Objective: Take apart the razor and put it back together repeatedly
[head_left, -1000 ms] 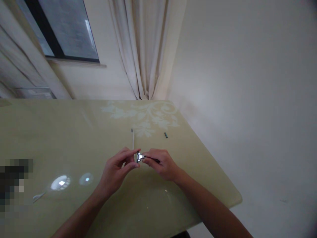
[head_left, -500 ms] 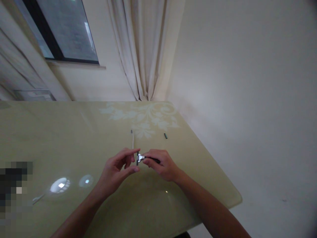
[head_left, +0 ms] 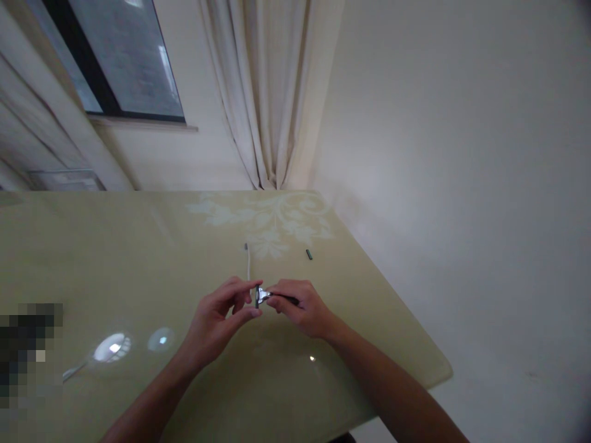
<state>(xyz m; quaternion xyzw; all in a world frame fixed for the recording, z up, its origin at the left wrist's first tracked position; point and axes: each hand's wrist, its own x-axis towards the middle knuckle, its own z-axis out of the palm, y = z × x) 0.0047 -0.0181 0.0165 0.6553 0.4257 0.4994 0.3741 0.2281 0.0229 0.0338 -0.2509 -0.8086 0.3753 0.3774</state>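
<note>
My right hand [head_left: 302,307] is closed round the dark handle of a razor [head_left: 264,296], whose shiny neck and dark head point to the left. My left hand [head_left: 221,320] pinches the razor's head lengthwise, index finger at the far end and thumb at the near end. Beyond the hands, a slim white stick with a grey tip [head_left: 248,258], much like a toothbrush, lies on the table. A small dark oblong piece [head_left: 309,254] lies farther right, apart from both hands.
The glossy yellowish table [head_left: 369,344] has a white floral pattern and a right edge beside the wall. A blurred dark object [head_left: 28,344] is at the far left, near a white cable [head_left: 74,371]. Curtains [head_left: 268,92] hang behind the table.
The left index finger and thumb have drawn slightly closer onto the ends of the razor's head. The right hand keeps its hold, and the view has shifted very little.
</note>
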